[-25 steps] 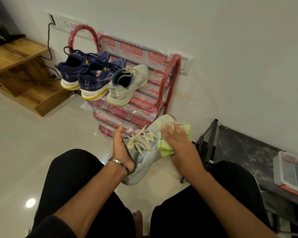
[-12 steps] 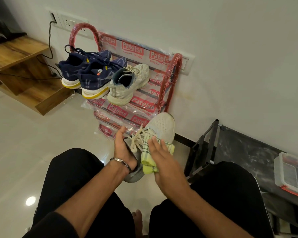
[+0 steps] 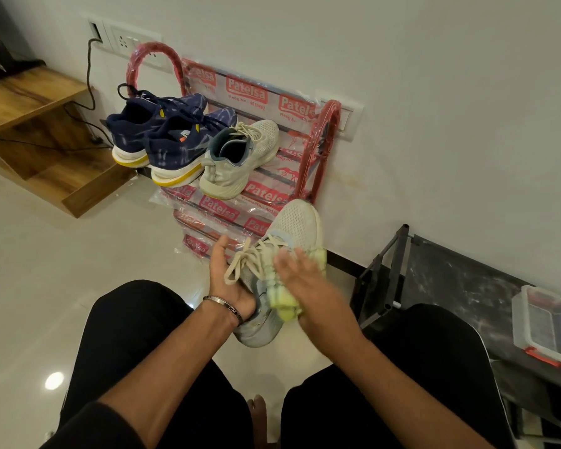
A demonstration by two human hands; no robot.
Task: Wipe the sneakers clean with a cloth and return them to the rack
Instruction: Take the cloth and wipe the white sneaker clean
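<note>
While the pale mesh lace-up sneaker (image 3: 285,264) is gripped at the heel by the left hand (image 3: 230,280) above the lap, a folded yellow-green cloth (image 3: 284,299) is pressed on its side under the flat, straight-fingered right hand (image 3: 305,280), so wiping is judged underway, with return to the red plastic-wrapped rack (image 3: 318,144) beside its mate (image 3: 240,157) required next.

The scene is seen through a single wide-angle camera worn on the head, aimed forward and steeply down. The lap and both forearms are taken in close at the bottom edge, and the floor (image 3: 46,286) beyond them. The shoe rack (image 3: 318,150) against the wall (image 3: 434,92) is seen near, from above. Straight lines are bent outward toward the edges.
</note>
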